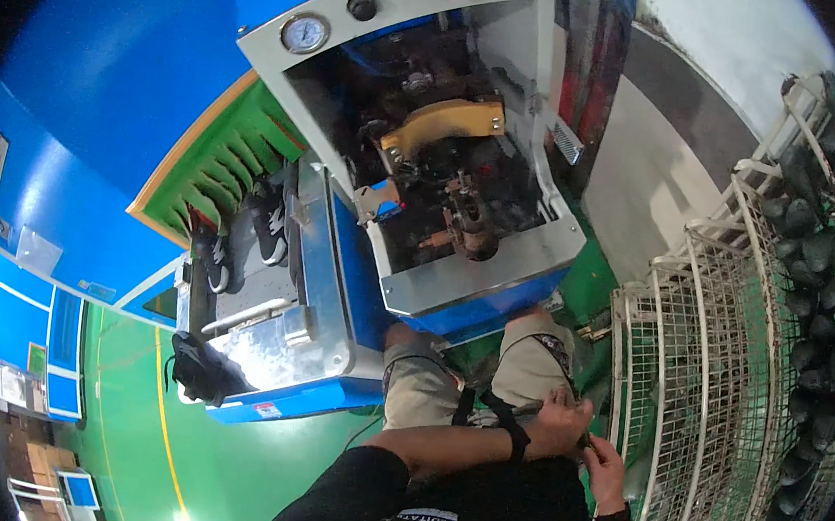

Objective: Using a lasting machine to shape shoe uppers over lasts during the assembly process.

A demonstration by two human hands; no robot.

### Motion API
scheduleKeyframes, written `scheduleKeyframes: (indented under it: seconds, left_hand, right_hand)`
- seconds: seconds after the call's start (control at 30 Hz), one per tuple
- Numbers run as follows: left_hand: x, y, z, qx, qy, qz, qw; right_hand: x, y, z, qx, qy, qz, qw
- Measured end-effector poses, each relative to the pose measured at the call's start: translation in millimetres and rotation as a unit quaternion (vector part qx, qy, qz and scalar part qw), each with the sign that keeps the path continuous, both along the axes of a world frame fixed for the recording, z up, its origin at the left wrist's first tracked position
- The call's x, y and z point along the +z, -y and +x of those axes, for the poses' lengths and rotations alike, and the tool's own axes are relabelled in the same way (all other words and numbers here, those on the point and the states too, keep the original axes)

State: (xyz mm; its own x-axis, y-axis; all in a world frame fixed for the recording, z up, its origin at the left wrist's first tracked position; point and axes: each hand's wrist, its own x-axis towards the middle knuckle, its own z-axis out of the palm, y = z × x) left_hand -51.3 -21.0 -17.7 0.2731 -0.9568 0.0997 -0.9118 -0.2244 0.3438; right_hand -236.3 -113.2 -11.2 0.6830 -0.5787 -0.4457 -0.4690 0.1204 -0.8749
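My left hand (559, 425) is over the right side of my lap, its forearm crossing in front of my body. The fingers are closed in a pinch. Just beside it, lower and to the right, my right hand (605, 473) also has its fingers drawn together. A small dark thing shows between the two hands, too small and too covered to name. Ahead of my knees stands a blue and white machine (475, 284) with a yellow curved bar (445, 128) inside. Below that bar sits a brownish metal fixture (472, 221).
Left of the machine, a conveyor (278, 297) carries black shoes (265, 226), and another dark shoe (201, 368) lies at its near end. A wire rack (695, 358) stands close on my right, with several dark rounded pieces (821, 249) along it. Pressure gauges (305, 34) top the machine.
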Motion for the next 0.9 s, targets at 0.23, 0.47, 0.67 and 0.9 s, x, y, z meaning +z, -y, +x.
scheduleKeyframes:
  seconds: [0.23, 0.47, 0.67, 0.9]
  left_hand:
    - [-12.9, -1.2, -7.8, -0.078, 0.106, -0.123, 0.984]
    - [-28.8, -22.8, 17.4, -0.152, -0.037, 0.116, 0.981]
    - [-16.4, -26.8, 36.2, -0.175, -0.025, -0.054, 0.983]
    - [-33.3, -12.9, 34.9, -0.145, -0.088, 0.009, 0.986]
  right_hand:
    - [-46.7, -19.0, 38.2, -0.124, 0.006, -0.204, 0.971]
    - [37.0, 3.1, 10.4, 0.196, -0.025, 0.0, 0.98]
    - [9.2, 23.3, 4.0, 0.084, -0.077, 0.119, 0.986]
    - [-6.2, 15.3, -12.0, 0.113, 0.059, 0.153, 0.98]
